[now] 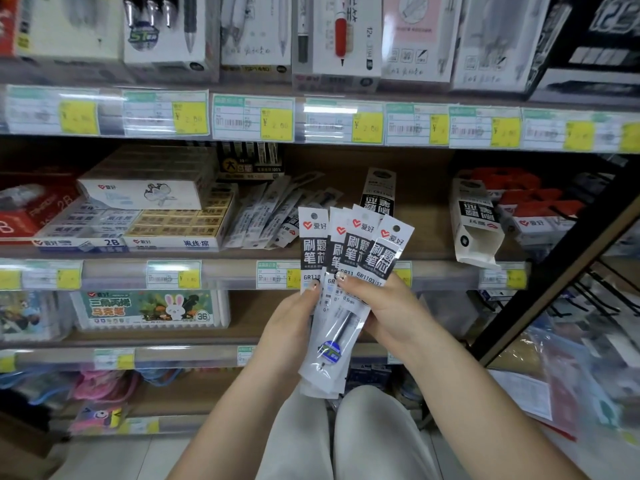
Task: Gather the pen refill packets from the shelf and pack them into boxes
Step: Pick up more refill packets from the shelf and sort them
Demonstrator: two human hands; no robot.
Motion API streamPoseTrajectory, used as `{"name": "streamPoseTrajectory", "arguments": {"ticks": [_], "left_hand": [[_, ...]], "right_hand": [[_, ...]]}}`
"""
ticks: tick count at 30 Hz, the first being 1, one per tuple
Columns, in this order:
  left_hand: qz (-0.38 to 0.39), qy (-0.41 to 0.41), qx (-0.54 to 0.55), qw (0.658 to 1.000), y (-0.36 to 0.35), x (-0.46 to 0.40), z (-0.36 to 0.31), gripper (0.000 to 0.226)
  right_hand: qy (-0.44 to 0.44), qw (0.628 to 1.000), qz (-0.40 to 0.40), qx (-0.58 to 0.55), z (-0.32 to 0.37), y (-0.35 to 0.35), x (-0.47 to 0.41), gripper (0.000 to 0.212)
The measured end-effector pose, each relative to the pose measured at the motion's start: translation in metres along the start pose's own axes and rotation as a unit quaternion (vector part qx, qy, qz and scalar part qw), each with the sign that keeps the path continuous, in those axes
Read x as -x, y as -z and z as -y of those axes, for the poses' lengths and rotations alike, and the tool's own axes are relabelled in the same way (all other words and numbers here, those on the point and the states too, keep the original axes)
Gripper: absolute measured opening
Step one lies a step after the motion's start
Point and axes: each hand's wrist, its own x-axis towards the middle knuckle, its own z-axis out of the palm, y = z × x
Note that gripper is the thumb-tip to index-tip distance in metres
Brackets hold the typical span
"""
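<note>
Both hands hold a fanned bunch of several pen refill packets (349, 268), white with black labels and red heart logos, in front of the middle shelf. My left hand (294, 310) grips the bunch from the left, thumb on the front. My right hand (384, 306) grips it from the right, thumb across the labels. More refill packets (270, 213) lie spread on the middle shelf behind. An open white and black box (476, 223) lies on that shelf to the right, and another box (379, 190) stands behind the bunch.
Eraser boxes (145, 220) fill the left of the middle shelf. Pen boxes line the top shelf above price labels (252, 117). A marker set (149, 308) sits on the lower shelf. A black rack frame (568, 268) slants at the right, beside bagged goods.
</note>
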Motion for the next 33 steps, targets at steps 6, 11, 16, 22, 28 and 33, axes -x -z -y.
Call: {"name": "streamPoseTrajectory", "arguments": {"ticks": [6, 11, 16, 22, 28, 33], "left_hand": [[-0.009, -0.031, -0.015, 0.999, -0.0025, 0.0025, -0.0030, 0.036], [-0.018, -0.036, -0.026, 0.999, -0.0045, 0.0049, -0.0061, 0.030], [-0.021, -0.028, -0.046, 0.998, -0.0038, 0.0053, -0.0075, 0.024], [-0.022, -0.004, 0.000, 1.000, -0.0043, 0.0073, -0.0101, 0.033], [-0.018, -0.017, 0.003, 1.000, -0.0051, 0.0070, -0.0072, 0.026], [-0.031, -0.037, -0.014, 0.999, -0.0062, 0.0054, -0.0051, 0.026]], "right_hand": [[0.004, 0.999, -0.003, -0.035, 0.0010, 0.0037, 0.0003, 0.021], [0.021, 0.998, -0.024, -0.054, 0.0009, 0.0044, -0.0003, 0.022], [0.028, 0.999, -0.016, -0.043, -0.0010, 0.0022, 0.0012, 0.022], [0.024, 0.998, -0.030, -0.042, -0.0019, 0.0005, 0.0013, 0.022], [0.020, 0.999, -0.036, -0.033, -0.0026, 0.0005, 0.0012, 0.022], [0.021, 0.997, -0.050, -0.048, -0.0047, -0.0007, 0.0002, 0.021]]}}
